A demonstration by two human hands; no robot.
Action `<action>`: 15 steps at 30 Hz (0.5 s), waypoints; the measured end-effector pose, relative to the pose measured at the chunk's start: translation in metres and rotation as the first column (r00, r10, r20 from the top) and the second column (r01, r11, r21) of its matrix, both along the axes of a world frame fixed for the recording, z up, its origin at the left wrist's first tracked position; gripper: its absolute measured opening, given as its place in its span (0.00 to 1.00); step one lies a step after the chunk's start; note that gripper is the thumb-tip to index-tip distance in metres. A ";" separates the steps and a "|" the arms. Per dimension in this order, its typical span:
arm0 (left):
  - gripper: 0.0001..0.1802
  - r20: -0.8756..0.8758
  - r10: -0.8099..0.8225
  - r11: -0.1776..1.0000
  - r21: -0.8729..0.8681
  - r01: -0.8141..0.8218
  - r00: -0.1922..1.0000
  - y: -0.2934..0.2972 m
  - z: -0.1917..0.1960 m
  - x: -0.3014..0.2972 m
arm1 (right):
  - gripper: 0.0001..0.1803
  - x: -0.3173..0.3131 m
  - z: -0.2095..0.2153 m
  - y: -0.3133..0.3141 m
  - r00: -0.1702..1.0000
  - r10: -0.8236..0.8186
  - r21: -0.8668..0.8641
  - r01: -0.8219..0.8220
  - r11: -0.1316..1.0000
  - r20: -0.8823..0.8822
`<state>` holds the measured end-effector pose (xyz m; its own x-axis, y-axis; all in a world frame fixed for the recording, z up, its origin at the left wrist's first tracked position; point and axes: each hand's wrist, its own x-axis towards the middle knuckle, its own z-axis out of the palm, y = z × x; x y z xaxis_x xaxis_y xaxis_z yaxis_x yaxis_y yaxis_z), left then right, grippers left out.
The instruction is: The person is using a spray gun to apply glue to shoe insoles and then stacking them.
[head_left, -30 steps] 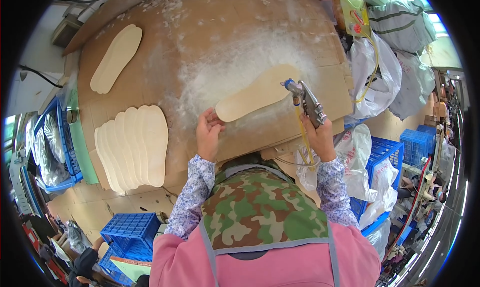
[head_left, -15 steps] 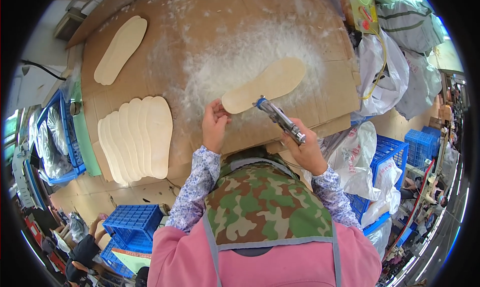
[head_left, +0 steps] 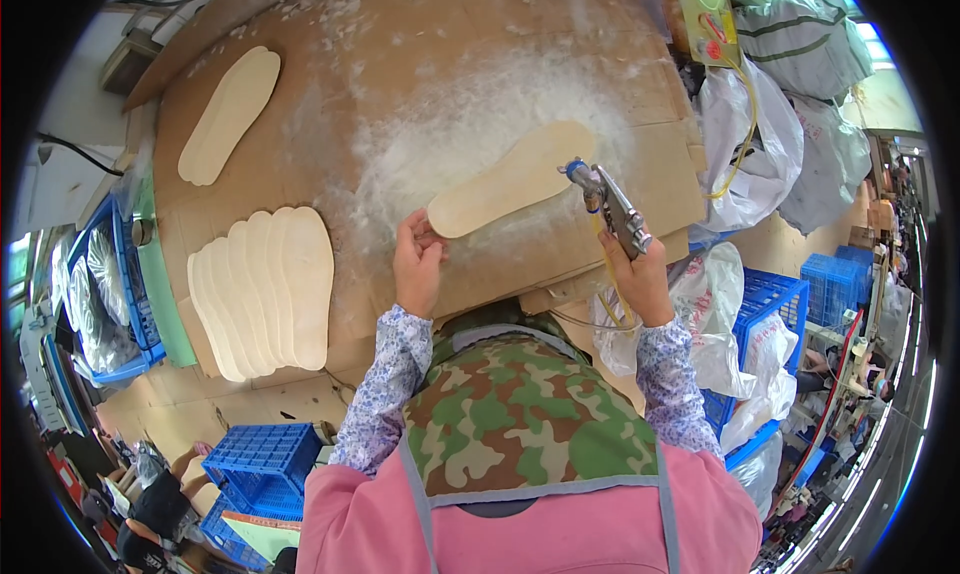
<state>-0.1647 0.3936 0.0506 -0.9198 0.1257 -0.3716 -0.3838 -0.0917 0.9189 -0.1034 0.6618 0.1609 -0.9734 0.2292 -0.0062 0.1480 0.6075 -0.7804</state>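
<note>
A pale cream insole (head_left: 510, 181) lies slantwise on the white-dusted cardboard (head_left: 400, 64). My left hand (head_left: 419, 259) pinches its near left end between fingers and thumb. In my right hand (head_left: 640, 271) is a silver spray gun (head_left: 618, 209) with a blue nozzle and a yellow hose below it. The nozzle points up and left, close to the insole's far right end without any visible contact. Left of my left hand a fanned row of several insoles (head_left: 265, 294) rests on the cardboard, and a smaller stack of insoles (head_left: 230, 114) lies farther back.
At the right stand a yellow-green box (head_left: 706, 19) with a red knob, plastic bags (head_left: 750, 144) and a blue crate (head_left: 770, 299). Another blue crate (head_left: 118, 274) flanks the table on the left. Behind me is a blue crate (head_left: 260, 459), with a person (head_left: 160, 504) beyond it.
My right hand has carried the spray gun rightward, from beside the insole's near half toward its far end, and turned it more upright. My left hand keeps hold of the insole's end.
</note>
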 end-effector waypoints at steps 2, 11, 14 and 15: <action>0.27 0.008 -0.004 1.000 -0.013 0.004 1.000 0.001 0.002 0.001 | 0.11 -0.001 -0.007 0.011 0.999 -0.024 0.011 0.025 1.000 -0.030; 0.25 0.023 -0.004 0.998 -0.064 0.006 1.000 0.001 0.003 0.003 | 0.10 -0.003 -0.016 0.036 0.980 -0.176 0.022 0.178 0.984 -0.089; 0.26 0.022 -0.012 0.997 -0.070 0.013 1.000 0.000 0.000 0.003 | 0.10 0.005 -0.019 0.040 0.974 -0.210 0.000 0.211 0.978 -0.082; 0.26 0.017 -0.019 0.997 -0.068 0.021 1.000 -0.001 -0.001 0.003 | 0.10 0.008 -0.019 0.039 0.973 -0.218 -0.010 0.218 0.976 -0.073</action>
